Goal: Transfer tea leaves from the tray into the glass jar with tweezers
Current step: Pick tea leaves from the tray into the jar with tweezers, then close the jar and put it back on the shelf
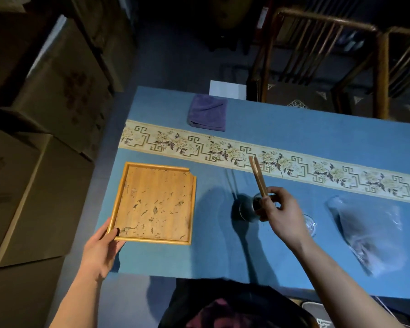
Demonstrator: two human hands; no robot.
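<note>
- Leaves (155,210) look dry, brittle, featherlight: pinch them gently.
- Your right hand (283,213) grips the tweezers (258,177) over the jar (247,208).
- Your left hand (102,248) clutches the tray (120,197), near-left corner.

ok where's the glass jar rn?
Head view, centre-right: the glass jar stands on the blue cloth, right of the tray, partly hidden behind the right hand.
</note>
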